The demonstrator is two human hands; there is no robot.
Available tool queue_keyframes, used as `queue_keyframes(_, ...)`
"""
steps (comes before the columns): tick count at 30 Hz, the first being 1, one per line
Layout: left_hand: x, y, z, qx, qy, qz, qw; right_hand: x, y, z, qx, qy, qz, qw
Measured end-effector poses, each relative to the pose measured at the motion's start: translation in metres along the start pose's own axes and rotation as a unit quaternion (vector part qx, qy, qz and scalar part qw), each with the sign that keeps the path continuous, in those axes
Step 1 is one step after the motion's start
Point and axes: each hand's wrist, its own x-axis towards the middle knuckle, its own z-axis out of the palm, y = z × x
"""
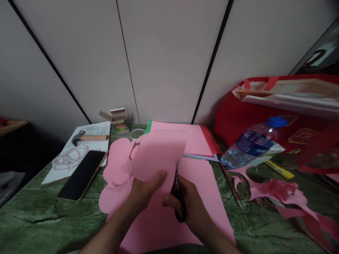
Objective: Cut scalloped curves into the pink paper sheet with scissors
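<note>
A sheet of pink paper is held up by my left hand, the thumb on its near face. My right hand grips black-handled scissors, their blades pointing up at the right edge of that sheet. Whether the blades are parted is hard to make out. Beneath both hands lies a larger pink sheet. Rounded pink paper cutouts are piled just left of my left hand.
A phone, a beaded string and a hammer lie left. Behind are a small box and stacked coloured paper. To the right are a water bottle, a pencil, paper scraps and a red bag.
</note>
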Motion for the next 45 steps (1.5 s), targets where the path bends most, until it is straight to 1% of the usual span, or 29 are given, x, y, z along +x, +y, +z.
queue_keyframes(4, 0.000, -0.001, -0.001, -0.006, -0.024, 0.012, 1.000, -0.001, -0.003, 0.002, -0.004, 0.003, 0.011, 1.000)
queue_keyframes(10, -0.002, 0.006, 0.001, -0.020, -0.011, 0.002, 1.000, -0.002, -0.007, 0.003, -0.006, 0.005, 0.019, 1.000)
queue_keyframes(15, 0.001, 0.003, 0.000, -0.027, -0.020, 0.028, 0.999, -0.001, -0.007, 0.005, -0.005, 0.012, 0.043, 0.999)
queue_keyframes(21, 0.002, -0.002, -0.001, -0.037, -0.020, 0.022, 0.999, -0.002, -0.004, 0.006, 0.006, -0.001, 0.031, 0.999)
queue_keyframes(24, 0.002, 0.002, -0.001, -0.014, -0.016, 0.025, 0.999, -0.001, -0.003, 0.005, 0.003, 0.001, 0.031, 0.999)
queue_keyframes(27, 0.001, 0.009, -0.002, 0.015, -0.007, 0.044, 0.999, 0.000, -0.002, 0.002, 0.003, 0.000, 0.012, 1.000)
queue_keyframes(29, 0.001, 0.012, -0.003, 0.034, -0.017, 0.054, 0.998, 0.000, -0.002, 0.000, 0.003, -0.001, 0.001, 1.000)
queue_keyframes(32, 0.001, 0.014, -0.003, 0.053, -0.026, 0.052, 0.997, 0.000, -0.001, -0.003, 0.009, -0.005, -0.010, 1.000)
queue_keyframes(39, 0.001, 0.015, -0.004, 0.033, -0.028, 0.044, 0.998, 0.001, -0.001, -0.003, 0.005, -0.009, -0.010, 1.000)
queue_keyframes(45, 0.000, 0.016, -0.004, 0.039, -0.034, 0.040, 0.998, 0.002, 0.000, -0.003, 0.007, -0.006, -0.004, 1.000)
